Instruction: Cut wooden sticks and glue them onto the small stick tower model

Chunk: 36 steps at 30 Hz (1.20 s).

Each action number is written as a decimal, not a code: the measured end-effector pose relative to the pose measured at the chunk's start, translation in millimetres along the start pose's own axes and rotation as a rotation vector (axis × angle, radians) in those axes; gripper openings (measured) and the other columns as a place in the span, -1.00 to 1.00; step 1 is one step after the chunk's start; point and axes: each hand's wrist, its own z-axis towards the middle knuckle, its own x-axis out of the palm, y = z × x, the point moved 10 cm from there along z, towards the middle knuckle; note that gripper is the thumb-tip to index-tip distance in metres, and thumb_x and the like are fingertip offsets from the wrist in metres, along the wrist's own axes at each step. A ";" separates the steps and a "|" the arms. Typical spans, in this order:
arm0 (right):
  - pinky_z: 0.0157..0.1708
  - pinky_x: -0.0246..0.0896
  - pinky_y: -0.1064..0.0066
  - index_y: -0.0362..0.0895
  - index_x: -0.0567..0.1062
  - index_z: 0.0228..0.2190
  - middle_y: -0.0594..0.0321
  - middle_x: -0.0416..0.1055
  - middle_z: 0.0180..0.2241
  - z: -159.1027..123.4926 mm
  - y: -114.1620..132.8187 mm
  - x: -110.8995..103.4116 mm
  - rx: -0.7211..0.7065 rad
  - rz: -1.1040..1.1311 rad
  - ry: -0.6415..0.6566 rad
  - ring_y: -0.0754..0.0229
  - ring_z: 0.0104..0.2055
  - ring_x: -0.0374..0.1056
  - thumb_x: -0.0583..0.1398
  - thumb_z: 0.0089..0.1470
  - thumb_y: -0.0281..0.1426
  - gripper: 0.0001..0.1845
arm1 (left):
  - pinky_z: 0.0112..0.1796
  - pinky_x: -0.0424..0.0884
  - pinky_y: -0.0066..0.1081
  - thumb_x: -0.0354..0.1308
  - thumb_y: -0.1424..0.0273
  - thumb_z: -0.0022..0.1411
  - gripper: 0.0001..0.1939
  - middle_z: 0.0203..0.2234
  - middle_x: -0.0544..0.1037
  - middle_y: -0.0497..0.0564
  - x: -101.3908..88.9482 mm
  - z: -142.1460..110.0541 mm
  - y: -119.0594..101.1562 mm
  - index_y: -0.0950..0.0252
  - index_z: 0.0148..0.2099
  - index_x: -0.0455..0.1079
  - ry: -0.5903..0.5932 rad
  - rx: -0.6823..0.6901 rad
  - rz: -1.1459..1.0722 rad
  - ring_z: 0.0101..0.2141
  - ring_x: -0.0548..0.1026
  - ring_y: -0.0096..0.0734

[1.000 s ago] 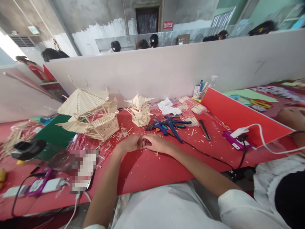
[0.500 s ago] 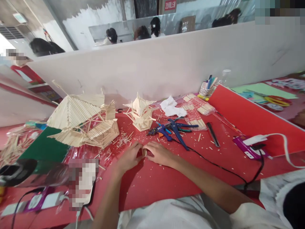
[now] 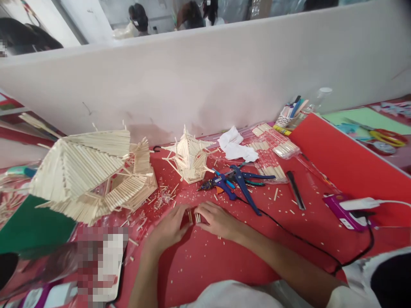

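Observation:
My left hand (image 3: 168, 229) and my right hand (image 3: 217, 220) meet on the red table (image 3: 205, 261), fingertips pinched on a few short wooden sticks (image 3: 194, 216) standing side by side between them. Both hands rest on the tabletop. Just beyond them stands a small stick pagoda model (image 3: 188, 156). A larger stick pavilion (image 3: 93, 173) stands to the left. A blue glue gun (image 3: 239, 182) lies to the right of the small model, its black cord running off to the right.
Stick scraps litter the table. White tissue (image 3: 236, 146), packets of sticks (image 3: 272, 149), a black knife (image 3: 296, 189), a pen cup (image 3: 289, 115) and a purple power strip (image 3: 348, 209) lie to the right. A green mat (image 3: 30, 226) lies left. A white partition stands behind.
The view has tilted down and moved closer to the table. My hands stay together on the short sticks, which now show a small gap between them.

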 end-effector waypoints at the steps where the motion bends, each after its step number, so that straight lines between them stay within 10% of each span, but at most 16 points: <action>1: -0.04 0.35 0.21 -0.10 0.45 -0.11 0.13 0.48 -0.15 0.0 -2.3 -0.5 0.014 0.012 0.000 0.02 -0.06 0.38 0.36 0.11 -0.39 -0.69 | 0.12 0.37 -0.20 0.10 0.42 0.32 -0.61 0.05 0.48 0.12 -3.2 -0.7 2.4 0.15 0.17 0.23 -0.011 -0.004 0.004 0.08 0.45 -0.18; 21: 0.06 0.35 0.22 -0.12 0.47 -0.05 0.13 0.54 -0.08 -1.7 -1.1 -3.7 -0.026 0.102 -0.041 0.05 0.01 0.41 0.35 0.12 -0.44 -0.65 | 0.17 0.38 -0.16 0.05 0.37 0.40 -0.64 0.05 0.49 0.14 -38.6 -5.5 12.3 0.23 0.21 0.28 -0.322 0.060 0.128 0.13 0.44 -0.20; 36: 0.07 0.32 0.23 -0.10 0.46 -0.01 0.08 0.51 -0.03 -11.8 -1.3 -15.8 0.003 0.080 0.005 0.05 0.06 0.39 0.32 0.14 -0.49 -0.64 | 0.17 0.36 -0.14 -0.01 0.41 0.42 -0.68 0.06 0.47 0.13 -33.7 -4.8 5.2 0.24 0.18 0.29 -0.248 0.070 0.117 0.11 0.43 -0.22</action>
